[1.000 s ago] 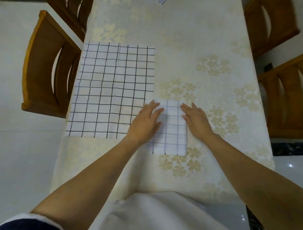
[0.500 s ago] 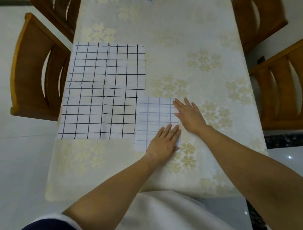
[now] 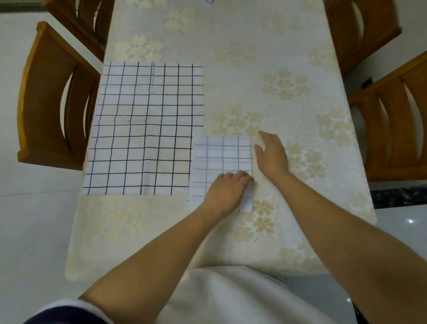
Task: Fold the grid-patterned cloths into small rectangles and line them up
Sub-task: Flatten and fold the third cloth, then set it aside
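Note:
A small folded white cloth with a pale blue grid lies near the table's front middle. My left hand rests on its lower right part with the fingers curled at the cloth's right edge; whether they pinch the edge I cannot tell. My right hand is just right of the cloth, fingers apart, lifted off the cloth with nothing in it. A large white cloth with a black grid lies spread flat to the left, and the small cloth overlaps its lower right corner.
The table wears a cream floral tablecloth. Wooden chairs stand at the left and the right, with more at the back corners. A scrap of another gridded cloth shows at the far edge.
My left hand slid from the cloth's left side down to its lower right and curled its fingers. My right hand has come off the cloth's right edge and lifted slightly.

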Motion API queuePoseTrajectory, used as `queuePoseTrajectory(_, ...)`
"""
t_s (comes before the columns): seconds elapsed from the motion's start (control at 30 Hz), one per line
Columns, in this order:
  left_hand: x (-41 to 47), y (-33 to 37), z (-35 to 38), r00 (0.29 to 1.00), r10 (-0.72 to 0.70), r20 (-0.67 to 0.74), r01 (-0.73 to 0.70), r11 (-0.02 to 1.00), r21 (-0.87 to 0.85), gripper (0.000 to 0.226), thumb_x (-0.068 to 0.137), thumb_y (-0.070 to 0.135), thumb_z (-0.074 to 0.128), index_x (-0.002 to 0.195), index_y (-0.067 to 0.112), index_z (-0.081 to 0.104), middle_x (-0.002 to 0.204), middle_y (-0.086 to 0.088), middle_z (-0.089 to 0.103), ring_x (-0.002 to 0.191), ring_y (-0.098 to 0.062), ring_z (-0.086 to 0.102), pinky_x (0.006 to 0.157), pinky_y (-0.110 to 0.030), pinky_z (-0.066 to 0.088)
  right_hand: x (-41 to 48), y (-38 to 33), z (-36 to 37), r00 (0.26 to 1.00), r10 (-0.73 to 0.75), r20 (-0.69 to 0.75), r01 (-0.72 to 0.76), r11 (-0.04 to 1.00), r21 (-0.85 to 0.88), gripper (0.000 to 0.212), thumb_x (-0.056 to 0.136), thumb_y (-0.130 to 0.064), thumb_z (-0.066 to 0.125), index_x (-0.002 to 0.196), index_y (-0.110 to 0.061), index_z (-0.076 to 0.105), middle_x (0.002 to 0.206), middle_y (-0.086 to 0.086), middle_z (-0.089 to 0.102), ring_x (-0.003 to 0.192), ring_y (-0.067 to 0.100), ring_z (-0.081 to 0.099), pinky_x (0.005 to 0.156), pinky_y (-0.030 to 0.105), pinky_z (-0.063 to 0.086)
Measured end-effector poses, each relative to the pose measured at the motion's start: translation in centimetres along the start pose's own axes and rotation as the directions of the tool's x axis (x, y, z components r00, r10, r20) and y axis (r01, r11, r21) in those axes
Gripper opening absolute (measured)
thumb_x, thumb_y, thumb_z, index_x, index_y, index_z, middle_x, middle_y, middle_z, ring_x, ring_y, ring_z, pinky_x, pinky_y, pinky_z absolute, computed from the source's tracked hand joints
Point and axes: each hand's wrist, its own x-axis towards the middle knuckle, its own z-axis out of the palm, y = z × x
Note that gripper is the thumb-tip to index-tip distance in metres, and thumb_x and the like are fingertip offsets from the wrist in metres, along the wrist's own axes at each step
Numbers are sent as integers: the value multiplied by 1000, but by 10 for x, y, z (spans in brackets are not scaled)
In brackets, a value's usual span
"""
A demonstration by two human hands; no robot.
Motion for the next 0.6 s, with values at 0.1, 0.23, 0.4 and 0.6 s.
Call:
queuePoseTrajectory(0.1, 37, -14, -22, 998, -61, -7, 61, 997, 50, 57, 94, 7, 60, 146, 22, 43, 156, -6, 34, 103, -36, 59, 79, -43, 49, -42, 8, 4, 971, 238, -7, -238, 971, -12, 35, 94, -35, 64, 122, -14, 57, 122, 8, 60, 108, 28, 62, 86, 37, 52)
queuePoseTrajectory(0.23, 73, -13, -48, 977, 74, 201, -134, 942, 306, 59, 90, 27, 73, 142, 27, 47, 157, -3, 30, 127, -31, 46, 98, -39, 42, -88, 16, 21, 948, 307, 81, -299, 949, -96, 29, 90, -45, 67, 105, -20, 66, 112, 4, 55, 97, 25, 62, 81, 36, 53)
queuePoseTrajectory(0.4, 88, -6, -45, 931, 188, 312, -324, 819, 473, 36, 89, 41, 70, 121, 27, 65, 146, -4, 44, 137, -31, 35, 120, -45, 17, -91, 15, 18, 959, 268, 91, -268, 963, -11, 16, 91, -33, 68, 84, -19, 63, 95, 6, 64, 83, 24, 64, 75, 40, 55)
queuePoseTrajectory(0.6, 98, -20, -73, 976, 114, 186, -165, 944, 287, 22, 104, 35, 49, 118, 30, 66, 119, 3, 67, 124, -23, 51, 120, -44, 17, -70, 51, -32, 979, 138, 153, -156, 981, 112, 13, 93, -17, 68, 87, -5, 67, 88, 0, 66, 74, 14, 60, 69, 21, 45)
